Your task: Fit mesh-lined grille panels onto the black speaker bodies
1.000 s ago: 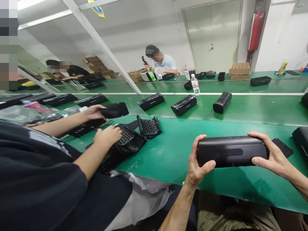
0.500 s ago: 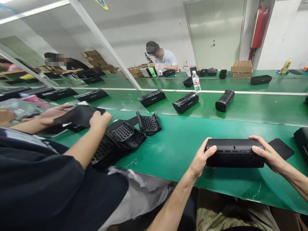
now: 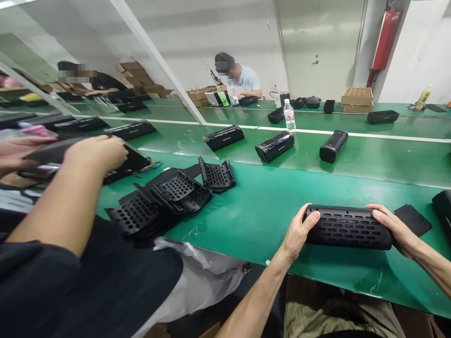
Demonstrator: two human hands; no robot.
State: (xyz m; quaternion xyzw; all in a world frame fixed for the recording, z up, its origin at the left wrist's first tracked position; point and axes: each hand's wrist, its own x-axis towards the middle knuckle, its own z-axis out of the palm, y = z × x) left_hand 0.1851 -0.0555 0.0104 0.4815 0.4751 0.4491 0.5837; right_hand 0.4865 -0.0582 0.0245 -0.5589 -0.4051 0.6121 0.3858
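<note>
A black cylinder-like housing [image 3: 348, 227] with rows of slots on its face is held level above the green table [image 3: 260, 216]. My left hand [image 3: 298, 232] grips its left end, thumb on the front and fingers behind. Around the right end is my right hand [image 3: 396, 230], its thumb near the top edge. Just behind my right hand, thin black sheets [image 3: 413, 219] lie on the table.
At the left, a co-worker's arm [image 3: 66, 188] reaches over the table beside black perforated shells [image 3: 179, 190]. Further back stand black housings [image 3: 274, 146] and a water bottle [image 3: 289, 115]. Another dark housing [image 3: 443, 211] sits at the right edge.
The housing has turned in my hands, so its slotted face now shows. The co-worker's hands at the left have moved left, and more of the perforated shells shows.
</note>
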